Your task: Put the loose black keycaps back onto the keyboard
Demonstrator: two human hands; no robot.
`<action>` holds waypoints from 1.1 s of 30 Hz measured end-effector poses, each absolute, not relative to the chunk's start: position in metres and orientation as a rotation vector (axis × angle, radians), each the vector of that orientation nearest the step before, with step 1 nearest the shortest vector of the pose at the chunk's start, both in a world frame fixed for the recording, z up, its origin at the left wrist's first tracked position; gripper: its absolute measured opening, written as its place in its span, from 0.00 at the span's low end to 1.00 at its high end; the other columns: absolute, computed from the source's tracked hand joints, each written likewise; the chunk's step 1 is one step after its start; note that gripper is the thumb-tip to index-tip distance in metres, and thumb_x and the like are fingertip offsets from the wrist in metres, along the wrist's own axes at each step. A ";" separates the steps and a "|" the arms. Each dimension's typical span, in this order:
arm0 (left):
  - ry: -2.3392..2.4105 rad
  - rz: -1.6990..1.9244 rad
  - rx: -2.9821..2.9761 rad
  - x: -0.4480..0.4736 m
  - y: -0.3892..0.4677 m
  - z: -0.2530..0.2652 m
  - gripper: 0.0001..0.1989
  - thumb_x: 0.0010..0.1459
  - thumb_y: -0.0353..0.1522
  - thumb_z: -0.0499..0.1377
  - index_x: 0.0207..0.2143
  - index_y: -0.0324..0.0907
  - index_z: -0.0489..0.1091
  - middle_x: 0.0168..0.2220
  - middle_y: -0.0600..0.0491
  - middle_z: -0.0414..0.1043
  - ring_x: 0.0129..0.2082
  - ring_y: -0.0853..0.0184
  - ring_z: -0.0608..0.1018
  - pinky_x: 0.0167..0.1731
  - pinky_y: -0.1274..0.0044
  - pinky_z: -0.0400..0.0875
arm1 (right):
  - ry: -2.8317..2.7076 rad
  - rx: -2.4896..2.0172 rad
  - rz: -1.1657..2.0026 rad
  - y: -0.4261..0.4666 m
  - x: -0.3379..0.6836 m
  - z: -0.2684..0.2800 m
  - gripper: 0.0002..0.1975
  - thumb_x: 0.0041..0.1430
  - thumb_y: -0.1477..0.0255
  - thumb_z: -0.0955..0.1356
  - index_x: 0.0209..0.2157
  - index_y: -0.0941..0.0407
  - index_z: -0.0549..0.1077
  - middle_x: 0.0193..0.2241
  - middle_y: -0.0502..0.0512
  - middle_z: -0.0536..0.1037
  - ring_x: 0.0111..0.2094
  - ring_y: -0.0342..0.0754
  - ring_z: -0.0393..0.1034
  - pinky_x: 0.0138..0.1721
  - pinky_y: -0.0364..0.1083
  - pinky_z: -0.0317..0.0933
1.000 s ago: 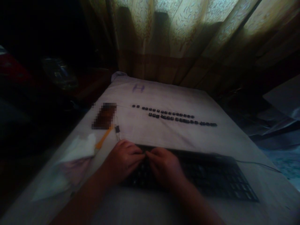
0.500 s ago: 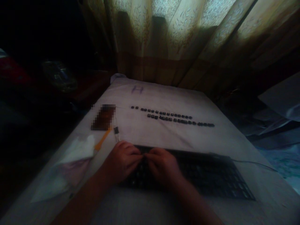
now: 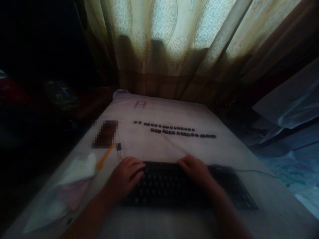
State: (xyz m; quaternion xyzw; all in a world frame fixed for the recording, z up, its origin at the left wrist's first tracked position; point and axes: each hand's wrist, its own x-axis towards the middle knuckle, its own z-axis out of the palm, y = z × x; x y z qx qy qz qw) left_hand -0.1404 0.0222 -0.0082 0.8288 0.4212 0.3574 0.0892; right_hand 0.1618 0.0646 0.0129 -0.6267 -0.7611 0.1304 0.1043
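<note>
A black keyboard [image 3: 161, 186] lies across the near part of the cloth-covered table. My left hand [image 3: 127, 174] rests over its left end, thumb and fingers apart, with dark keys showing in the gap. Over the keyboard's back edge, right of the middle, is my right hand [image 3: 195, 169]. Its fingers are bent and pressed together; whether a small piece sits between them is hidden. Beyond the keyboard, loose black keycaps lie in two rows, a back row [image 3: 166, 126] and a front row [image 3: 184, 133].
Left of the keyboard are a pixelated dark object [image 3: 106, 134], an orange strip [image 3: 103, 157], a small black piece with a thin cord [image 3: 119, 146] and a crumpled pale cloth [image 3: 77, 169]. A cable [image 3: 256, 171] runs off to the right. Curtains [image 3: 159, 59] hang behind the table.
My hands were together over the upper left keys; my right hand has moved away to the right along the back edge. My left hand stays at the left end. The view has shifted slightly.
</note>
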 end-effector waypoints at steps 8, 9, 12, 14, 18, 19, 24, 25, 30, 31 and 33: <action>1.232 1.045 2.465 -0.149 0.026 0.001 0.09 0.64 0.32 0.55 0.40 0.44 0.75 0.36 0.51 0.77 0.38 0.63 0.77 0.39 0.69 0.74 | -2.245 -1.913 0.589 0.059 0.140 0.014 0.13 0.64 0.69 0.63 0.35 0.55 0.80 0.35 0.57 0.80 0.37 0.50 0.73 0.39 0.46 0.61; 1.230 1.055 2.465 -0.149 0.026 0.001 0.09 0.64 0.32 0.55 0.39 0.44 0.75 0.35 0.51 0.77 0.37 0.63 0.77 0.39 0.69 0.73 | -2.258 -1.897 0.616 0.059 0.139 0.016 0.13 0.65 0.69 0.63 0.35 0.55 0.80 0.35 0.57 0.80 0.37 0.50 0.73 0.39 0.46 0.61; 1.232 1.119 2.455 -0.148 0.027 0.000 0.09 0.64 0.33 0.55 0.37 0.44 0.76 0.33 0.51 0.77 0.35 0.64 0.77 0.38 0.70 0.73 | -2.315 -1.855 0.580 0.068 0.133 0.024 0.11 0.63 0.69 0.65 0.35 0.55 0.80 0.35 0.56 0.81 0.37 0.50 0.73 0.39 0.45 0.61; 1.261 1.178 2.438 -0.150 0.028 -0.001 0.10 0.65 0.32 0.54 0.35 0.43 0.76 0.32 0.52 0.77 0.34 0.65 0.77 0.37 0.71 0.74 | -2.357 -1.814 0.433 0.080 0.123 0.030 0.10 0.62 0.70 0.66 0.36 0.54 0.80 0.36 0.56 0.81 0.37 0.49 0.73 0.39 0.45 0.61; 1.370 1.287 2.404 -0.158 0.031 -0.006 0.13 0.66 0.32 0.53 0.32 0.42 0.75 0.31 0.51 0.77 0.32 0.65 0.78 0.36 0.73 0.74 | -2.411 -1.709 0.181 0.115 0.094 0.035 0.11 0.63 0.71 0.65 0.37 0.54 0.80 0.39 0.57 0.80 0.41 0.51 0.72 0.42 0.46 0.61; 1.400 1.316 2.396 -0.161 0.031 -0.008 0.13 0.66 0.32 0.52 0.32 0.42 0.74 0.30 0.51 0.77 0.32 0.65 0.78 0.35 0.73 0.75 | -2.416 -1.695 0.147 0.124 0.086 0.035 0.12 0.64 0.71 0.64 0.38 0.55 0.80 0.40 0.58 0.80 0.43 0.51 0.72 0.43 0.47 0.61; 1.537 1.427 2.364 -0.171 0.034 -0.014 0.11 0.65 0.32 0.52 0.32 0.43 0.73 0.30 0.52 0.77 0.32 0.65 0.78 0.35 0.73 0.75 | -2.422 -1.646 0.009 0.161 0.058 0.032 0.13 0.63 0.73 0.64 0.45 0.54 0.79 0.50 0.61 0.76 0.52 0.55 0.66 0.51 0.51 0.58; 1.553 1.437 2.361 -0.173 0.034 -0.014 0.11 0.65 0.32 0.52 0.32 0.43 0.73 0.30 0.52 0.76 0.32 0.65 0.78 0.35 0.73 0.75 | -2.422 -1.643 -0.010 0.166 0.055 0.031 0.14 0.63 0.72 0.65 0.47 0.53 0.78 0.53 0.61 0.74 0.55 0.56 0.64 0.53 0.52 0.56; 1.607 1.453 2.348 -0.177 0.036 -0.020 0.12 0.66 0.34 0.51 0.32 0.45 0.72 0.30 0.54 0.77 0.32 0.65 0.79 0.36 0.74 0.76 | -2.438 -1.655 -0.058 0.183 0.048 0.023 0.15 0.61 0.70 0.67 0.49 0.52 0.77 0.62 0.63 0.64 0.65 0.61 0.50 0.60 0.59 0.46; 1.619 1.455 2.342 -0.177 0.037 -0.022 0.12 0.66 0.34 0.51 0.31 0.45 0.72 0.30 0.54 0.77 0.32 0.65 0.79 0.35 0.74 0.76 | -2.445 -1.659 -0.062 0.185 0.047 0.022 0.15 0.61 0.69 0.67 0.49 0.52 0.77 0.63 0.64 0.63 0.66 0.61 0.49 0.61 0.59 0.44; 1.636 1.460 2.331 -0.178 0.038 -0.026 0.13 0.66 0.34 0.51 0.31 0.45 0.73 0.29 0.54 0.77 0.31 0.65 0.79 0.35 0.74 0.76 | -2.457 -1.666 -0.068 0.189 0.046 0.019 0.14 0.61 0.69 0.67 0.48 0.53 0.78 0.63 0.65 0.62 0.67 0.62 0.46 0.62 0.59 0.42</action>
